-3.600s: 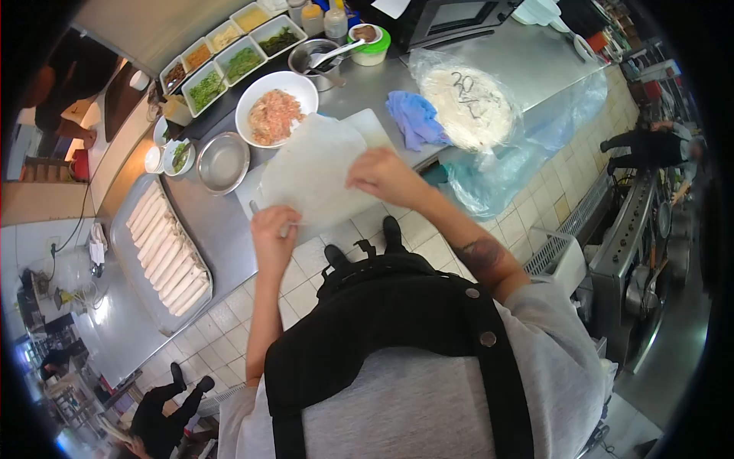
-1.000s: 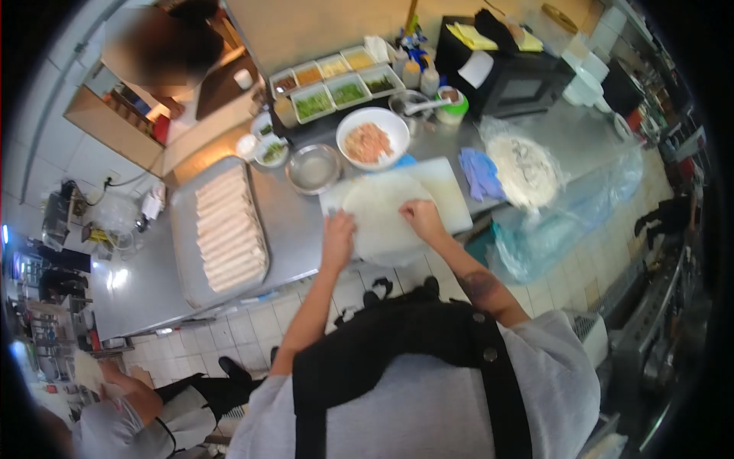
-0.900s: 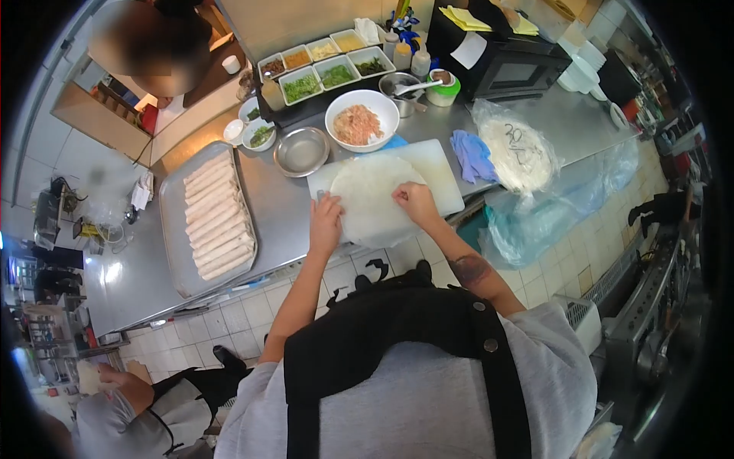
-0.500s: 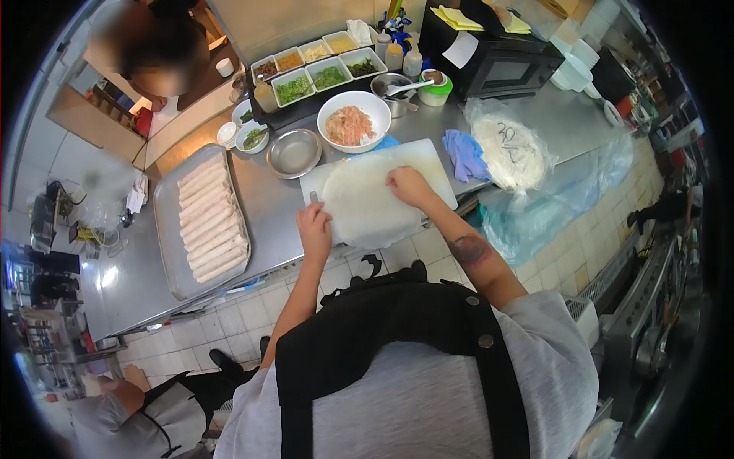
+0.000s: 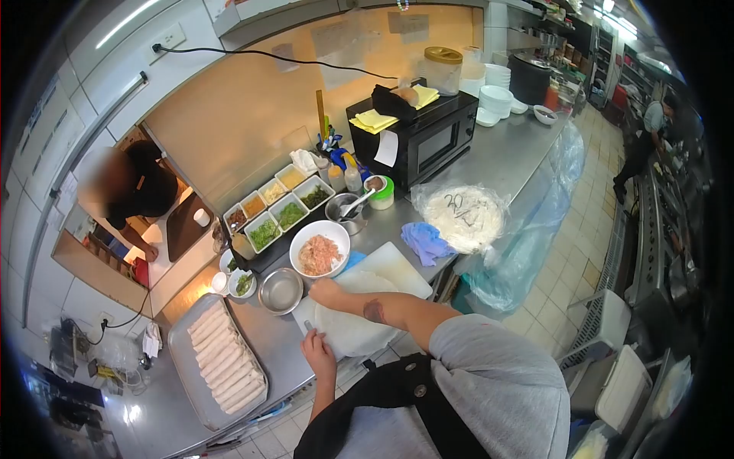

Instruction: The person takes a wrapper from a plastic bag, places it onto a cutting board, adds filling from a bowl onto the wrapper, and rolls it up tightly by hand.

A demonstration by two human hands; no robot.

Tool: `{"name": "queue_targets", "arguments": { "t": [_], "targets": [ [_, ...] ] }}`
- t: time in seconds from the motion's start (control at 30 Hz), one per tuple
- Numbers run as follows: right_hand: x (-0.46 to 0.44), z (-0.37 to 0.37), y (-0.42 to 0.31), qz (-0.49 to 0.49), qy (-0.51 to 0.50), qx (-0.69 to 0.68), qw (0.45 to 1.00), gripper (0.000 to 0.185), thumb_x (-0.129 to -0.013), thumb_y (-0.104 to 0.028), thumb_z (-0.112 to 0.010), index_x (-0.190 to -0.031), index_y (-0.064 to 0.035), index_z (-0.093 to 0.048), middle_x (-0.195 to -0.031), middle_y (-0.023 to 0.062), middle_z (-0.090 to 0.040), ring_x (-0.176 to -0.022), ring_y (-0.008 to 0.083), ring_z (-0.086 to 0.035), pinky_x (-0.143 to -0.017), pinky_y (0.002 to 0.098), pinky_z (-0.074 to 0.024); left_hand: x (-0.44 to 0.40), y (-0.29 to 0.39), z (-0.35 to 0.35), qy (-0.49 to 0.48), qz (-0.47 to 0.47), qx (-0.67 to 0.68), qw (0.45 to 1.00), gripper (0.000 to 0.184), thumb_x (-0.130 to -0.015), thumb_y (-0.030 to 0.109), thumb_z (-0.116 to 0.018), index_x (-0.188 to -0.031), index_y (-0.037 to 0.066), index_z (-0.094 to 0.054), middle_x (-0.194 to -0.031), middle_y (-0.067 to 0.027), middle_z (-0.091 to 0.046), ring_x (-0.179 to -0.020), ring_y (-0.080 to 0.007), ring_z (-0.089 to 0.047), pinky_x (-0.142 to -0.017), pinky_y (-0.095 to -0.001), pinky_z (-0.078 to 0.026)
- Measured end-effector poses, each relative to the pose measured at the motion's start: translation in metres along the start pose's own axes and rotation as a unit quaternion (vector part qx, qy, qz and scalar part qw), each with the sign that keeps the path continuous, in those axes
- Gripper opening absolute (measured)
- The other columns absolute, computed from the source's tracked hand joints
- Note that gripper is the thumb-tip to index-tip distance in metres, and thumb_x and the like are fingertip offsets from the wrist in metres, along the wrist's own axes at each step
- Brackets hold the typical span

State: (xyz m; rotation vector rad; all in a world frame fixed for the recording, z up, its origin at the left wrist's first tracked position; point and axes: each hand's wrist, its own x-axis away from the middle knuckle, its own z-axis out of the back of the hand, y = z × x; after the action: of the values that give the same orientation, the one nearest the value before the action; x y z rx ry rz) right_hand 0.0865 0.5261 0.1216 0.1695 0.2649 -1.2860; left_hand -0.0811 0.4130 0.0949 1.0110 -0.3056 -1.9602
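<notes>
Right now my right hand (image 5: 327, 292) is curled, fingers folded in, at roughly the eleven o'clock edge of the round white wrapper sheet (image 5: 353, 330); whether my fingers pinch that edge I can't tell. From this hand the middle of the sheet lies between four and five o'clock, partly covered by my bare forearm (image 5: 386, 312), which slants across it. The sheet rests on the white cutting board (image 5: 405, 268), whose bare part stretches out past my forearm at about two o'clock.

My left hand (image 5: 317, 352) sits at six o'clock from my right one, fingers bent, by the near-left edge of the board; I can't tell if it grips anything. From there the sheet is at two o'clock, and a grey tip (image 5: 309, 326), too small to name, shows just past my fingers.

Around my right hand, the white bowl (image 5: 341, 239) with pink minced meat (image 5: 319, 255) stands near at twelve o'clock, and the shallow steel bowl (image 5: 280, 291) is near at nine. Well apart at eight o'clock, a metal tray (image 5: 182, 352) carries a row of pale rolls (image 5: 225, 356). At two o'clock lie a crumpled blue cloth (image 5: 426, 242) and, just beyond it, the clear plastic bag (image 5: 462, 222) of pale rounds, with black marker writing on it.
</notes>
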Motion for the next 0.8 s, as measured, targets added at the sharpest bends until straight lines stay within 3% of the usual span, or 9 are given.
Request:
{"name": "queue_targets", "arguments": {
  "t": [0.37, 0.4, 0.5, 0.6, 0.67, 0.8],
  "targets": [
    [-0.003, 0.037, -0.005, 0.003, 0.043, -0.083, 0.996, 0.010, -0.071, -0.008, -0.060, -0.072, -0.0045, -0.070, -0.071, 0.0152, -0.066, -0.070, 0.0280, -0.068, -0.061, 0.0396, -0.0545, 0.003, -0.003, 0.000, -0.018, -0.010, -0.026, 0.999, 0.030, -0.068, -0.006, -0.055, -0.096, 0.005, -0.059, -0.112, -0.0149, -0.054, -0.111, -0.0330, -0.049, -0.099, -0.0495, -0.030],
    [0.011, 0.055, -0.002, -0.036, 0.033, -0.103, 0.994, 0.011, -0.071, -0.008, -0.060, -0.073, -0.0038, -0.069, -0.073, 0.0162, -0.066, -0.071, 0.0297, -0.067, -0.062, 0.0405, -0.0544, 0.004, -0.004, 0.000, -0.015, -0.010, -0.039, 0.999, 0.029, -0.069, -0.005, -0.055, -0.096, 0.006, -0.059, -0.112, -0.0142, -0.055, -0.112, -0.0321, -0.049, -0.100, -0.0507, -0.029],
    [0.065, 0.060, 0.016, -0.134, -0.086, -0.151, 0.976, 0.011, -0.070, -0.011, -0.063, -0.074, -0.0020, -0.069, -0.077, 0.0191, -0.066, -0.074, 0.0344, -0.066, -0.064, 0.0438, -0.0537, 0.005, -0.010, -0.002, -0.017, -0.025, -0.041, 0.999, 0.029, -0.070, -0.003, -0.056, -0.096, 0.008, -0.059, -0.113, -0.0119, -0.055, -0.113, -0.0303, -0.048, -0.101, -0.0519, -0.027],
    [0.116, 0.043, 0.042, -0.161, -0.170, -0.122, 0.964, 0.015, -0.067, -0.019, -0.071, -0.073, -0.0054, -0.069, -0.079, 0.0188, -0.067, -0.073, 0.0344, -0.066, -0.067, 0.0442, -0.0528, 0.008, -0.012, -0.003, -0.026, -0.020, -0.063, 0.997, 0.028, -0.071, -0.002, -0.057, -0.097, 0.009, -0.059, -0.114, -0.0092, -0.055, -0.114, -0.0288, -0.048, -0.102, -0.0526, -0.027],
    [0.125, 0.048, 0.061, -0.159, -0.198, -0.191, 0.948, 0.020, -0.063, -0.023, -0.077, -0.073, -0.0072, -0.069, -0.078, 0.0151, -0.068, -0.071, 0.0322, -0.066, -0.067, 0.0402, -0.0527, 0.006, -0.009, -0.004, -0.028, -0.012, -0.063, 0.998, 0.028, -0.072, -0.001, -0.057, -0.098, 0.009, -0.059, -0.114, -0.0085, -0.054, -0.114, -0.0283, -0.048, -0.102, -0.0535, -0.027],
    [0.107, 0.062, 0.077, -0.061, -0.259, -0.254, 0.930, 0.005, -0.066, -0.010, -0.068, -0.070, -0.0065, -0.070, -0.076, 0.0181, -0.067, -0.074, 0.0323, -0.066, -0.071, 0.0411, -0.0527, 0.003, 0.000, 0.003, -0.049, 0.015, -0.069, 0.996, 0.028, -0.073, 0.000, -0.057, -0.099, 0.010, -0.059, -0.116, -0.0083, -0.053, -0.115, -0.0277, -0.047, -0.102, -0.0538, -0.027]
  ]
}}
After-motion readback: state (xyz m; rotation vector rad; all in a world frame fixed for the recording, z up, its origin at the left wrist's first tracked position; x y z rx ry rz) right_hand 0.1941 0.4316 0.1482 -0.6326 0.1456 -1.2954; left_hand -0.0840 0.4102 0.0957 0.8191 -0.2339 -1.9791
